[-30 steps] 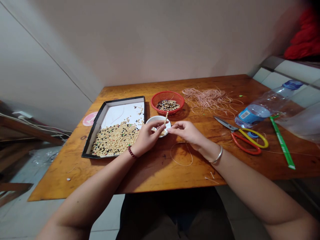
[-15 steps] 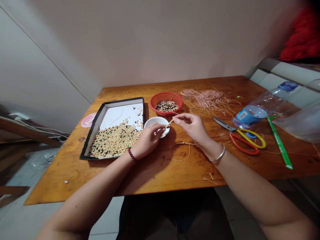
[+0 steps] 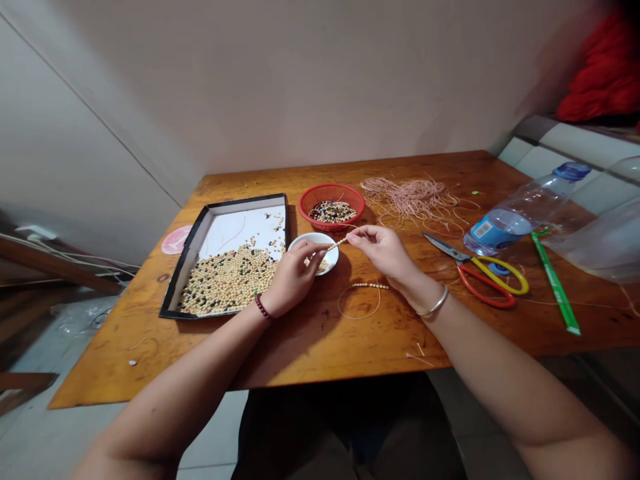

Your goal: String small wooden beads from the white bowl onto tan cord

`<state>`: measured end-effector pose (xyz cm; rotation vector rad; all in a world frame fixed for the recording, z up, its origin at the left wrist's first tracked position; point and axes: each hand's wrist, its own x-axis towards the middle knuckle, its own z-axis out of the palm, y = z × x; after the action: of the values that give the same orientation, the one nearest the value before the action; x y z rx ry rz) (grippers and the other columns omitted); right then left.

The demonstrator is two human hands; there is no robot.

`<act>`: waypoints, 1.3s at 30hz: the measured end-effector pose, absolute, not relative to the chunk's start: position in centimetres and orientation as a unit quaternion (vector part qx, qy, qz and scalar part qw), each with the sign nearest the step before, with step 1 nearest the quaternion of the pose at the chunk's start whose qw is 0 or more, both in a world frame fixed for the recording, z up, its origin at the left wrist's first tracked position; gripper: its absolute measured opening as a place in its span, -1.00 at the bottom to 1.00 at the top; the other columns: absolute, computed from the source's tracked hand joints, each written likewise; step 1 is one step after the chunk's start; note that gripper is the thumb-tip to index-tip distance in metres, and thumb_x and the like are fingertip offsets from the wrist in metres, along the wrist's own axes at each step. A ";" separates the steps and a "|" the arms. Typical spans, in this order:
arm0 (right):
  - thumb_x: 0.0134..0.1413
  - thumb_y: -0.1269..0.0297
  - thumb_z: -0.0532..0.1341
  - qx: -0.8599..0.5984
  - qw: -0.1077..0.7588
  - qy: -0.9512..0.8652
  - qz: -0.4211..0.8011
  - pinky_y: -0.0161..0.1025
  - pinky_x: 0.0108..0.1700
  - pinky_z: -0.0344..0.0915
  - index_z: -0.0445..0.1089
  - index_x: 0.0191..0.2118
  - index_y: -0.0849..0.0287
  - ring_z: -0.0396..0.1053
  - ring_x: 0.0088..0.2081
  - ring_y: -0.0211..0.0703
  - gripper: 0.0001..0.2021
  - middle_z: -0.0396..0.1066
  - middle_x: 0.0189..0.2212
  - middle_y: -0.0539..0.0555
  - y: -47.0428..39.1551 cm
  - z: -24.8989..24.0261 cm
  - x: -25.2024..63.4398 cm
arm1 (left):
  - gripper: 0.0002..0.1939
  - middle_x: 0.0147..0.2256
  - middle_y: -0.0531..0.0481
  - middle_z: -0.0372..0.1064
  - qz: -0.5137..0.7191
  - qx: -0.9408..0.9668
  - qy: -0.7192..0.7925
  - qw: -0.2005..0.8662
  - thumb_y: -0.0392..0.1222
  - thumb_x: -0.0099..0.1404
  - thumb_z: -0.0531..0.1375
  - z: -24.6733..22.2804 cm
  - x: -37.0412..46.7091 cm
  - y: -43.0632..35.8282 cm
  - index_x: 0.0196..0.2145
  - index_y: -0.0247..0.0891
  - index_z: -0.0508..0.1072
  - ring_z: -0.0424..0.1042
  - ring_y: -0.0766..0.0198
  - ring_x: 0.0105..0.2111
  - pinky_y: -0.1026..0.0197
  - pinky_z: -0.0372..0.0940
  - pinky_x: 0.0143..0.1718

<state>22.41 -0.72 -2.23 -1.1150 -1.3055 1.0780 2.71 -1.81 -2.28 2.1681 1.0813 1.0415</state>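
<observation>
A short string of pale beads [image 3: 339,244] stretches between my two hands above a white bowl [image 3: 327,267]. My left hand [image 3: 296,275] pinches its left end with thumb and fingers, partly covering the bowl. At the other end, my right hand [image 3: 383,252] is closed on the string by its fingertips. Beneath the right hand, a second run of beads on thin cord [image 3: 369,286] lies on the table, the cord curving in a loop. Pale beads lie inside the bowl.
Left stands a black-edged box [image 3: 173,287] of mixed beads. A red basket [image 3: 332,189] with beads and a tangle of pink cord [image 3: 413,198] lie behind. Scissors [image 3: 493,277], a plastic bottle [image 3: 505,227] and a green strip [image 3: 557,287] lie right.
Both hands keep their pinch on the bead string, which now lies slightly flatter. The rest of the scene has shifted only slightly with the camera.
</observation>
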 end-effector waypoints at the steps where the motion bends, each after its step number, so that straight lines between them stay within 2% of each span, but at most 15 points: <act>1: -0.08 0.07 0.32 -0.463 0.526 -0.544 0.461 -0.28 -0.35 0.17 0.44 -0.37 0.20 0.22 -0.43 -0.28 -0.72 0.37 -0.48 0.02 -0.7 -2.3 22.4 | -0.73 -0.13 -0.14 0.43 0.384 0.794 0.398 0.253 -0.12 0.40 0.07 -2.3 2.7 -1.8 -0.05 -0.18 0.49 0.41 0.20 -0.16 0.14 0.36 -0.15; 7: -0.05 0.03 0.29 -0.453 0.505 -0.543 0.494 -0.32 -0.43 0.05 0.36 -0.39 0.20 0.11 -0.49 -0.33 -0.70 0.23 -0.55 -0.06 -0.9 -2.0 22.5 | -0.73 -0.10 -0.11 0.48 0.390 0.785 0.414 0.246 -0.06 0.37 0.12 -2.1 2.8 -2.0 -0.08 -0.18 0.51 0.44 0.22 -0.16 0.17 0.37 -0.15; 12: -0.05 -0.09 0.28 -0.447 0.486 -0.533 0.529 -0.31 -0.51 -0.12 0.30 -0.39 0.17 -0.05 -0.56 -0.35 -0.62 0.00 -0.65 -0.14 -1.3 -1.7 22.6 | -0.71 -0.22 -0.09 0.52 0.395 0.772 0.439 0.233 -0.01 0.34 0.15 -2.0 2.8 -2.0 -0.14 -0.21 0.53 0.44 0.25 -0.28 0.23 0.35 -0.25; 17: -0.06 -0.13 0.28 -0.440 0.484 -0.525 0.545 -0.31 -0.55 -0.23 0.24 -0.43 0.15 -0.16 -0.60 -0.38 -0.58 -0.07 -0.66 -0.16 -1.3 -1.7 22.5 | -0.71 -0.35 -0.03 0.51 0.388 0.763 0.468 0.222 0.03 0.31 0.17 -1.9 2.6 -2.0 -0.27 -0.25 0.53 0.39 0.31 -0.41 0.29 0.29 -0.38; 21: -0.06 -0.13 0.28 -0.447 0.493 -0.508 0.547 -0.31 -0.57 -0.29 0.21 -0.44 0.15 -0.21 -0.63 -0.41 -0.57 -0.10 -0.69 -0.18 -1.2 -1.7 22.5 | -0.71 -0.33 -0.05 0.55 0.415 0.743 0.472 0.229 0.03 0.28 0.20 -1.9 2.6 -1.9 -0.27 -0.24 0.56 0.43 0.28 -0.41 0.26 0.32 -0.33; 25: -0.02 -0.10 0.27 -0.445 0.494 -0.484 0.569 -0.32 -0.58 -0.33 0.16 -0.45 0.13 -0.24 -0.66 -0.43 -0.58 -0.11 -0.72 -0.21 -1.2 -1.6 22.6 | -0.73 -0.25 -0.08 0.56 0.409 0.745 0.468 0.243 -0.02 0.30 0.19 -1.8 2.6 -1.8 -0.21 -0.23 0.58 0.48 0.25 -0.35 0.23 0.35 -0.27; 31: 0.05 0.05 0.28 -0.428 0.489 -0.461 0.604 -0.34 -0.60 -0.34 0.12 -0.48 0.14 -0.24 -0.68 -0.46 -0.63 -0.12 -0.70 -0.21 -1.4 -1.1 22.5 | -0.70 -0.37 -0.05 0.52 0.403 0.736 0.509 0.189 0.02 0.29 0.19 -1.7 2.4 -1.8 -0.34 -0.27 0.54 0.43 0.26 -0.40 0.21 0.31 -0.28; 34: 0.06 0.15 0.27 -0.411 0.508 -0.414 0.634 -0.37 -0.61 -0.36 0.18 -0.45 0.18 -0.23 -0.68 -0.49 -0.71 -0.03 -0.64 -0.18 -1.3 -0.8 22.7 | -0.74 -0.32 -0.05 0.51 0.381 0.754 0.510 0.162 -0.02 0.33 0.16 -1.7 2.3 -1.8 -0.31 -0.26 0.50 0.42 0.22 -0.32 0.18 0.28 -0.23; 39: 0.20 0.19 0.10 -0.367 0.507 -0.293 0.723 -0.41 -0.68 -0.36 0.31 -0.31 0.21 -0.24 -0.70 -0.51 -0.81 0.13 -0.56 -0.13 -0.8 -0.5 23.6 | -0.79 -0.25 -0.03 0.45 0.384 0.774 0.479 0.157 -0.05 0.36 0.12 -1.7 2.3 -1.8 -0.30 -0.23 0.43 0.37 0.19 -0.20 0.14 0.22 -0.10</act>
<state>23.61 -0.83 -0.47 -0.8839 -0.7056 1.7426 2.35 -1.80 -1.73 2.2148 1.3699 1.0982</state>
